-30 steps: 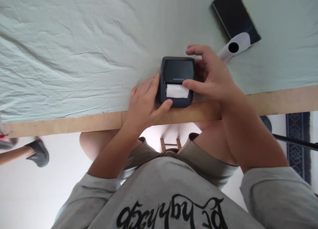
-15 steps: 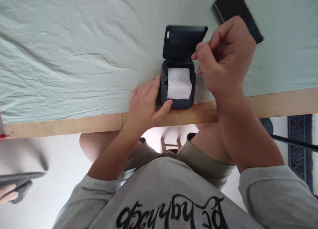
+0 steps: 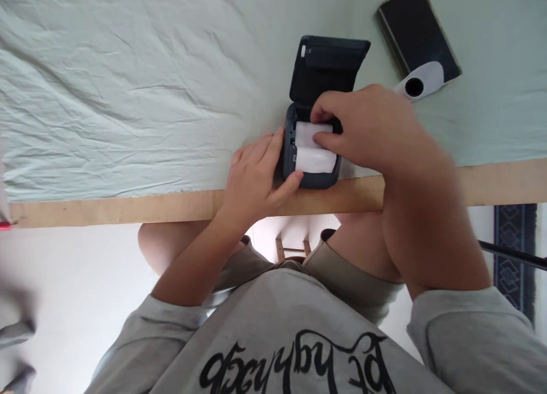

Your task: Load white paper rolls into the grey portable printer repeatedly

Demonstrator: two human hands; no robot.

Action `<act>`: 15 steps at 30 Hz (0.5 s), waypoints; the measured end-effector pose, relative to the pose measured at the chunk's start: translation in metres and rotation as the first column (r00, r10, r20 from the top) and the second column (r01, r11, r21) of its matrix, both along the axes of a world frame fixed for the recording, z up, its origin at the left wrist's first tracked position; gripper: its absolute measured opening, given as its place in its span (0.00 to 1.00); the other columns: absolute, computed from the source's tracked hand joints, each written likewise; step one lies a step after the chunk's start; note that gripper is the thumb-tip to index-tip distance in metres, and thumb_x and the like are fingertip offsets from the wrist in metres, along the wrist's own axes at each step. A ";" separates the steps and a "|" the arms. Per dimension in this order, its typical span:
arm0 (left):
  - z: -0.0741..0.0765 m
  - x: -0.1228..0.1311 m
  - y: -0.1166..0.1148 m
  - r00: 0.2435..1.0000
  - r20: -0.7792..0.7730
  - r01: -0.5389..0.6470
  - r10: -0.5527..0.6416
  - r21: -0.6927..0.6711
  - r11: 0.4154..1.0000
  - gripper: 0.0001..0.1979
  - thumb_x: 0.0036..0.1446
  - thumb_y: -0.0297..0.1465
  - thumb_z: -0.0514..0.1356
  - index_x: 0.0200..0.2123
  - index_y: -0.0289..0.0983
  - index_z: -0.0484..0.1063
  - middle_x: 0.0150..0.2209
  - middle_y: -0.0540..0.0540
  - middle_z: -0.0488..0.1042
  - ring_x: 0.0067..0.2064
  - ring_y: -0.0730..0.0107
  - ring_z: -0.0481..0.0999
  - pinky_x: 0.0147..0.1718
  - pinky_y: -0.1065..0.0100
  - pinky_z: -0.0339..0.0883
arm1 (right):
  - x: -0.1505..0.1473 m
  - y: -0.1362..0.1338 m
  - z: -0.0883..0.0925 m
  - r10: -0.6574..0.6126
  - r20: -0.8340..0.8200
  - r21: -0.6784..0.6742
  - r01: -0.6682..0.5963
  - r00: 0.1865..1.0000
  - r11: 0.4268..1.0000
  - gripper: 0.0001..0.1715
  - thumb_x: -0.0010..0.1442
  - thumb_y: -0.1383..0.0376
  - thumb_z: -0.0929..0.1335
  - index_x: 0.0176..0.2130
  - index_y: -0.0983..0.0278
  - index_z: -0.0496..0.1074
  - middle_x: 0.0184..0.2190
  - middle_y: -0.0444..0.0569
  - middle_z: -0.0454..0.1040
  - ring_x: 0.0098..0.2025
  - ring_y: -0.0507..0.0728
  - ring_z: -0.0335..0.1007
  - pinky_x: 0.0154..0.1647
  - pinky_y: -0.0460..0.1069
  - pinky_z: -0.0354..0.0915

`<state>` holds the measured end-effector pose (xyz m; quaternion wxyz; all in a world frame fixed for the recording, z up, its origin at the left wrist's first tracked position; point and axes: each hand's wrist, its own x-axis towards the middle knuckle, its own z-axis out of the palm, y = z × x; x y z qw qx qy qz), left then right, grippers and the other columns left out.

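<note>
A small dark label printer (image 3: pixel 314 180) sits at the near edge of the table with its lid (image 3: pixel 328 69) flipped up and back. A white paper roll (image 3: pixel 311 151) lies in its open bay. My left hand (image 3: pixel 256 180) grips the printer's left side, thumb on its front corner. My right hand (image 3: pixel 367 129) reaches in from the right, and its fingers and thumb close on the paper roll inside the bay.
A pale green cloth (image 3: pixel 128 86) covers the table, with a bare wooden edge (image 3: pixel 106 208) nearest me. A black phone-like slab (image 3: pixel 416 32) with a white ring-shaped tag (image 3: pixel 421 80) on it lies at the far right. My lap is below the edge.
The printer's lid was closed, then swung up and open. My right hand lifted away from the lid and came down onto the paper roll. The left hand kept its grip.
</note>
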<state>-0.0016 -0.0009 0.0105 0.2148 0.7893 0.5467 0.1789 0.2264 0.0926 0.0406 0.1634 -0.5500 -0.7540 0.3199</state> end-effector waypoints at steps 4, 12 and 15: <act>0.001 0.000 0.000 1.000 -0.010 -0.005 0.005 -0.008 1.000 0.38 0.73 0.53 0.49 0.74 0.33 0.60 0.70 0.32 0.71 0.71 0.43 0.70 0.68 0.48 0.61 | -0.003 0.004 0.003 0.080 0.137 0.061 -0.089 0.987 0.994 0.15 0.49 0.67 0.79 0.33 0.52 0.74 0.27 0.45 0.74 0.33 0.63 0.68 0.39 0.59 0.67; -0.001 -0.002 -0.001 0.999 0.003 0.035 -0.035 0.036 0.999 0.49 0.74 0.59 0.30 0.75 0.27 0.60 0.70 0.28 0.70 0.70 0.42 0.70 0.65 0.50 0.60 | -0.003 -0.003 0.021 0.166 0.031 0.167 -0.169 0.986 0.971 0.14 0.48 0.71 0.73 0.31 0.55 0.67 0.29 0.41 0.76 0.30 0.57 0.65 0.31 0.54 0.57; -0.002 -0.004 -0.002 0.999 0.019 0.034 -0.035 0.041 0.999 0.51 0.72 0.60 0.25 0.75 0.31 0.60 0.69 0.30 0.71 0.69 0.43 0.71 0.64 0.51 0.60 | 0.000 -0.010 0.033 0.111 -0.145 0.096 -0.098 0.983 0.991 0.13 0.46 0.68 0.72 0.31 0.57 0.66 0.33 0.41 0.77 0.28 0.53 0.64 0.29 0.52 0.58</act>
